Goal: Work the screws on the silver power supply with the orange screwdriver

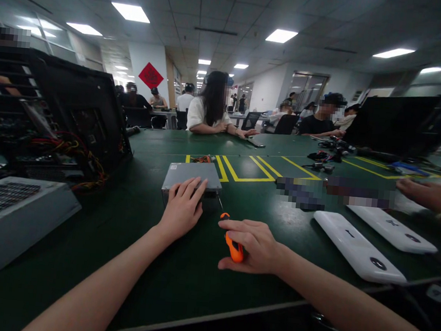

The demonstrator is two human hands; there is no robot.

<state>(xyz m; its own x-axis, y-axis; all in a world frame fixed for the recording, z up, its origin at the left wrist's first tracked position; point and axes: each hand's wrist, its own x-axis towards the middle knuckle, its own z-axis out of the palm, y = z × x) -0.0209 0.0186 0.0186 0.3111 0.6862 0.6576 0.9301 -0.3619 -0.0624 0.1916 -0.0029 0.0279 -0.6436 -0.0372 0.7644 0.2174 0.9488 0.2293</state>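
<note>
A grey metal computer power supply (189, 174) sits on the green table in front of me, a bundle of coloured wires (204, 159) behind it. My left hand (183, 203) lies on its top and near face, fingers stretched out and slightly apart. In my right hand (254, 245) is a screwdriver (235, 249) with an orange and black handle, held between fingers and thumb. Its thin shaft points away from me, up toward the right front corner of the power supply. Whether the tip touches a screw there is too small to tell.
An open black computer case (81, 117) with loose wires stands at left, beside a larger grey vented metal box (11, 214). Two white oblong devices (360, 247) lie at right, near another person's hand (430, 196). Cables (333, 149) lie farther back. Someone sits opposite (212, 108).
</note>
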